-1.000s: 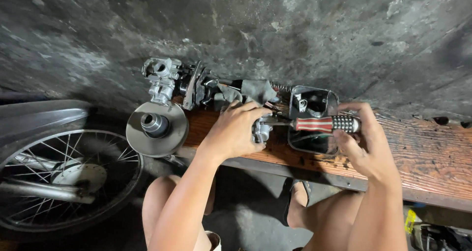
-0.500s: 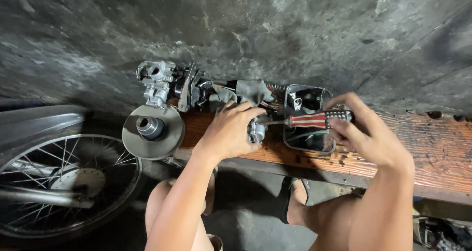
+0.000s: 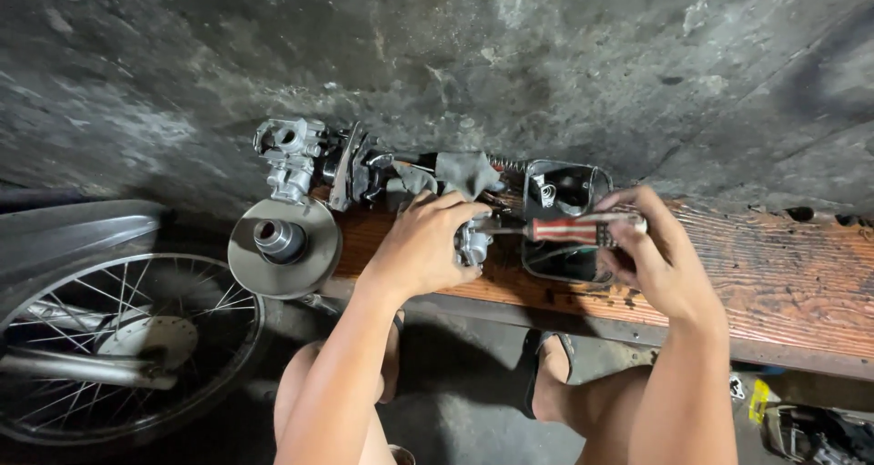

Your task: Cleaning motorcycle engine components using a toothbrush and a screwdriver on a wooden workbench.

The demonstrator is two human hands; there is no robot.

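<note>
A rough grey concrete wall [image 3: 546, 55] backs a worn wooden bench [image 3: 774, 283]; on it the left hand [image 3: 423, 247] clamps a small metal part [image 3: 473, 242], while the right hand [image 3: 660, 260] grips a red-handled screwdriver [image 3: 569, 229] pointed into it, beside a dark metal tray [image 3: 564, 187] and round disc [image 3: 284, 247]

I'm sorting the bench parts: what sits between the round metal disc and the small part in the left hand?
In the head view, only bare wooden bench lies between the disc and the small metal part held by the left hand.
</note>
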